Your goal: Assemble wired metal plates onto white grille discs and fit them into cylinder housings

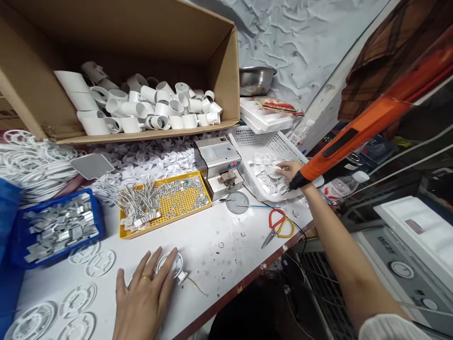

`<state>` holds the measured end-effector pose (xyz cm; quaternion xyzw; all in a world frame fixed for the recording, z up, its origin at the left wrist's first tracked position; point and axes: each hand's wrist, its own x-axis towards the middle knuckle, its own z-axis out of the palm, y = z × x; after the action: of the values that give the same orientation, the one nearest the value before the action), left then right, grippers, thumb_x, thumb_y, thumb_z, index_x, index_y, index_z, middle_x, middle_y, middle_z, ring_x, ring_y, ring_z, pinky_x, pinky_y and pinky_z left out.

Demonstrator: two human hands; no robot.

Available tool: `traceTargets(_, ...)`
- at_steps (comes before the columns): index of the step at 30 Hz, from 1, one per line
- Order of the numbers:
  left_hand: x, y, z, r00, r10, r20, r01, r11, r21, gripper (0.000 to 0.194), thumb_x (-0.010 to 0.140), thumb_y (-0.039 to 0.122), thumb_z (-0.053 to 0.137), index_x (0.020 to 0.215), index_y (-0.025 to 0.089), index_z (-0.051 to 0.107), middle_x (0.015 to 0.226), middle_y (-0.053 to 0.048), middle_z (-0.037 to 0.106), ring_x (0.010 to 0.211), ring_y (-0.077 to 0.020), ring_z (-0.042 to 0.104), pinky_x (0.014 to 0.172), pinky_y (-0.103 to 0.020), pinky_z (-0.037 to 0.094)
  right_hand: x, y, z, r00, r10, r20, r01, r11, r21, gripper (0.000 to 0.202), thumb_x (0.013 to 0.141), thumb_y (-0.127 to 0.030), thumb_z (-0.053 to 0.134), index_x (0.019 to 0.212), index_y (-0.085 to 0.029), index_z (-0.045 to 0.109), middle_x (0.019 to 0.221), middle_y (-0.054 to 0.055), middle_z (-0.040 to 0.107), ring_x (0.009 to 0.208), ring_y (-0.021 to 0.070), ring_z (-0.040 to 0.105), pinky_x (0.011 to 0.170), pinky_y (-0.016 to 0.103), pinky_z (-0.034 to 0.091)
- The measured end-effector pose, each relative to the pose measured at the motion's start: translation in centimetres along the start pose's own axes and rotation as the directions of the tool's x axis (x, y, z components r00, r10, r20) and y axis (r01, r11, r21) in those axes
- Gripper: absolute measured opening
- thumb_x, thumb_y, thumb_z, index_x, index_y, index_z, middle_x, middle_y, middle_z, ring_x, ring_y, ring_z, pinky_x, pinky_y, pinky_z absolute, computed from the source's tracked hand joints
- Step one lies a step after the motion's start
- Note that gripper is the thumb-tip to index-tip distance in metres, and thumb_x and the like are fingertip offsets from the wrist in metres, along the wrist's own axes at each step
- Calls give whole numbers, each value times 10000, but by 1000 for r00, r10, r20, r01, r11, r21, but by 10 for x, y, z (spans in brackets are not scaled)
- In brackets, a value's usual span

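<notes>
My left hand (146,288) lies on the white tabletop with its fingers spread, the index finger resting over a white ring-shaped part (179,264) that has a small connector and a thin wire. At the right, my right hand (289,170) reaches into a white plastic basket (244,163) of round white discs (265,179). Its fingertips are together at a disc at the heap's edge. An orange electric screwdriver (350,137) hangs in front of the right wrist, its black tip near the basket's rim.
A cardboard box (148,140) of white cylinders stands behind. Yellow tray (166,222), blue tray (101,219) of metal pieces, and a small metal machine (219,163) are mid-table. Scissors (278,226) lie near the front edge; flat white rings (79,300) are at left.
</notes>
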<state>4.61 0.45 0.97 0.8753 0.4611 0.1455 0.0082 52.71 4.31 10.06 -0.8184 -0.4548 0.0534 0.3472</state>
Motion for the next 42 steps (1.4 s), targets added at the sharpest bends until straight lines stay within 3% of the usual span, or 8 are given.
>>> traceTargets(5,-5,7,-29,976,-162,-142,106,934,-342,318,889,391,519,1126,263,688,1336,-143,565,1208,-372,551,982,-592,439,-74,36,-63,960,260,-107,-237,953,186,347,823,-469,610,843,-123,634,660,33,641,493,129,571,508,288,500)
traceTargets(8,-5,27,-47,918,-377,127,353,625,-696,248,821,473,618,942,280,715,986,-48,703,839,-229,676,710,-337,580,-145,18,-61,929,369,23,-357,880,312,425,683,-523,724,827,-130,649,680,55,679,477,149,603,452,283,509)
traceTargets(12,16,78,-55,774,-45,632,633,89,-769,392,747,517,683,959,187,699,697,-21,637,516,-129,547,486,-258,498,-215,-47,13,619,153,770,-776,270,571,421,648,-487,809,814,-127,664,697,44,690,558,137,661,519,236,557)
traceTargets(16,28,102,-51,807,-20,590,580,-158,-799,346,707,454,730,855,148,665,604,31,496,506,-78,437,474,-200,398,-246,-98,73,392,-41,919,-917,67,394,403,635,-441,842,769,-110,656,621,25,670,506,104,642,526,187,547)
traceTargets(20,13,88,-51,827,-206,523,502,-147,-852,290,716,370,733,628,129,596,641,14,484,588,-68,427,552,-186,359,-255,-110,83,310,-44,950,-933,176,313,410,696,-477,792,836,-113,666,648,27,675,522,109,643,554,216,552)
traceTargets(28,2,70,-51,537,-34,843,618,-664,-420,345,605,343,794,628,151,508,519,70,349,462,-35,282,404,-162,174,-243,-114,63,550,-428,717,-198,768,610,685,654,-155,782,1286,-309,568,1246,44,609,1064,176,596,862,294,506)
traceTargets(38,-23,84,-43,877,-268,400,421,24,-907,144,788,293,649,744,156,650,761,-33,589,693,-129,524,631,-248,435,-267,-118,89,361,67,930,-829,480,287,566,551,-535,836,910,-155,621,674,-6,650,562,135,631,534,265,544)
traceTargets(42,-23,81,-47,891,-305,336,382,104,-918,132,777,253,650,683,166,620,690,-13,566,668,-127,500,644,-256,417,-274,-122,89,318,44,947,-834,487,258,548,591,-585,798,879,-151,626,629,1,653,521,134,626,513,259,539)
